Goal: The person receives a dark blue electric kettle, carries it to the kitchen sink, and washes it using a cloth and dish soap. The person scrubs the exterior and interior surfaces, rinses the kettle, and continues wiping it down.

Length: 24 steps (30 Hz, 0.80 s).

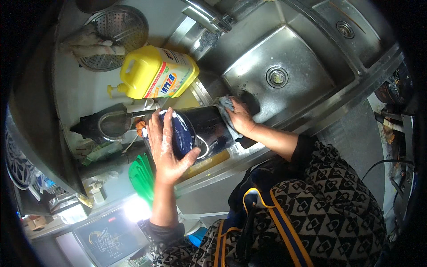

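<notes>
A dark blue cylindrical bucket point(206, 124) lies tilted on its side across the sink's left edge. White foam streaks its near round end, and a thin pale handle curves by the rim. My left hand point(168, 147) holds this end, fingers spread over it and thumb at the lower rim; foam clings to the fingers. At the other end, my right hand point(240, 116) grips a wet grey cloth point(228, 115) against the bucket's wall. My right palm and the cloth hide part of that end. Past it lies the stainless steel sink basin point(300, 60).
A yellow detergent jug point(143, 71) with a pump lies on the counter beyond the bucket. Perforated metal steamer plates point(130, 26) and a glove point(96, 50) are farther back. A faucet point(210, 16) overhangs the sink. Green plastic point(140, 175) sits near my left forearm.
</notes>
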{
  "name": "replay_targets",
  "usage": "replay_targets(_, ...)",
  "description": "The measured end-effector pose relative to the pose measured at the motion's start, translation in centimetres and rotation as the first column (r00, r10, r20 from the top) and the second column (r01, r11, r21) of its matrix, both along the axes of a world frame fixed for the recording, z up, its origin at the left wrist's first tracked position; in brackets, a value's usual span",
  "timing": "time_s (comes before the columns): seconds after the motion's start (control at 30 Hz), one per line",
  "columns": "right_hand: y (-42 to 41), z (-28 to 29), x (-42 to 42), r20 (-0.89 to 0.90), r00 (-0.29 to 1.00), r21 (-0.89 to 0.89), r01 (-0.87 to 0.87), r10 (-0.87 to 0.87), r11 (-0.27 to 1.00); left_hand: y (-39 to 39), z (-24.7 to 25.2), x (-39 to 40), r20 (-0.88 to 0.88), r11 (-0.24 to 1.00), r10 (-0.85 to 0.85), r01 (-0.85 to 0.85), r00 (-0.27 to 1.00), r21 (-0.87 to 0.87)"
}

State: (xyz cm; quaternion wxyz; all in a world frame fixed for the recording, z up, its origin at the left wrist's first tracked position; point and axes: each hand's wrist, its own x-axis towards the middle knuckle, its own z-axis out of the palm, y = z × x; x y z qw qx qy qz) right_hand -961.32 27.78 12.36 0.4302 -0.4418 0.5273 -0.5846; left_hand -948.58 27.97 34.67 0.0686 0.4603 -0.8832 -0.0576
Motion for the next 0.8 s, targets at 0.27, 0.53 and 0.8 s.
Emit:
replay_targets(0.27,-0.1,9.8,1.2,0.001,1.0,-0.396,0.007,-0.008,0.918,0.5,-0.5,1.7,-0.002,0.999,0.029,-0.029,1.0,-0.033)
replay_targets(0.53,1.4,-1.7,1.9,0.378,0.925,0.107,0.007,-0.048,0.994,-0.1,-0.8,0.8,-0.012,0.999,0.02,-0.021,1.0,-0.048)
replay_targets(0.8,2.1,6.2,1.9,0.061,0.99,-0.315,0.143,-0.13,0.938,0.4,-0.8,2.1,-0.083,0.999,0.024,-0.026,0.996,-0.027)
